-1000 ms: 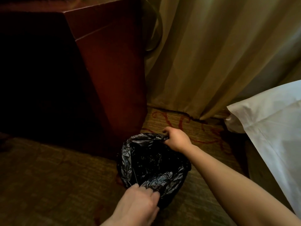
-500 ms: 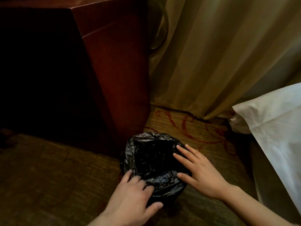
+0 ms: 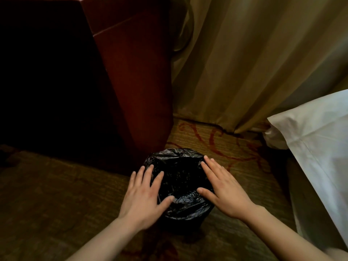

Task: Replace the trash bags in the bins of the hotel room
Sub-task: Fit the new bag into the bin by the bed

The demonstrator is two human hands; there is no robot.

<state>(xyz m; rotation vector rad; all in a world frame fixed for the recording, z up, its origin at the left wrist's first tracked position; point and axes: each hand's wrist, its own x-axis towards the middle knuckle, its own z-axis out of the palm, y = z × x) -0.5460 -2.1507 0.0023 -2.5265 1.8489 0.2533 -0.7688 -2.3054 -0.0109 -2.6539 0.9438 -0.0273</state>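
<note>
A small round bin stands on the carpet, lined with a black trash bag (image 3: 178, 178) whose crinkled edge is folded over the rim. The bin's own wall is almost wholly hidden by the bag and by shadow. My left hand (image 3: 145, 198) lies flat on the bag's left side, fingers spread, thumb on the near rim. My right hand (image 3: 224, 191) lies flat on the right side, fingers spread and pointing toward the far rim. Neither hand grips anything.
A dark red wooden cabinet (image 3: 135, 76) stands just left of and behind the bin. Beige curtains (image 3: 254, 63) hang to the floor behind it. A white bed sheet (image 3: 320, 144) juts in from the right. Patterned carpet (image 3: 56, 194) lies all around.
A second ago both hands pinched the bag's edge at the near and far rim. They let go, opened, and now rest flat on the left and right sides.
</note>
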